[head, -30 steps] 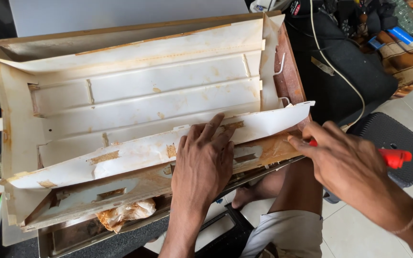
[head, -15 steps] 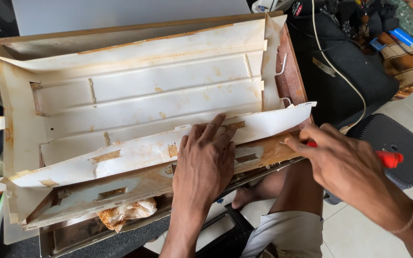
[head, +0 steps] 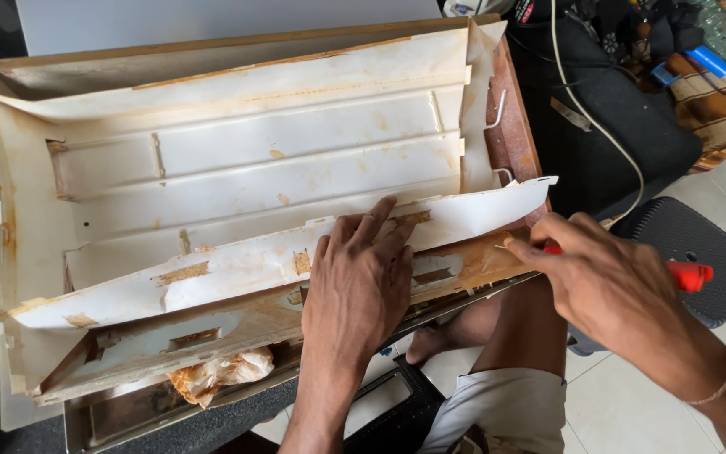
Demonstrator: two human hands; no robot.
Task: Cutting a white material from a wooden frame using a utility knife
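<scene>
L hand lies flat, fingers spread wide, pressing the white, rust-stained sheet-metal panel at its near edge. R hand, fingers wrapped round a red-handled screwdriver, sets the tip by panel's near right corner.

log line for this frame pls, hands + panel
left hand: flat on white rusted panel, pressing front flap | right hand: grips red-handled screwdriver, tip at panel's right edge | crumpled plastic under front edge
</scene>
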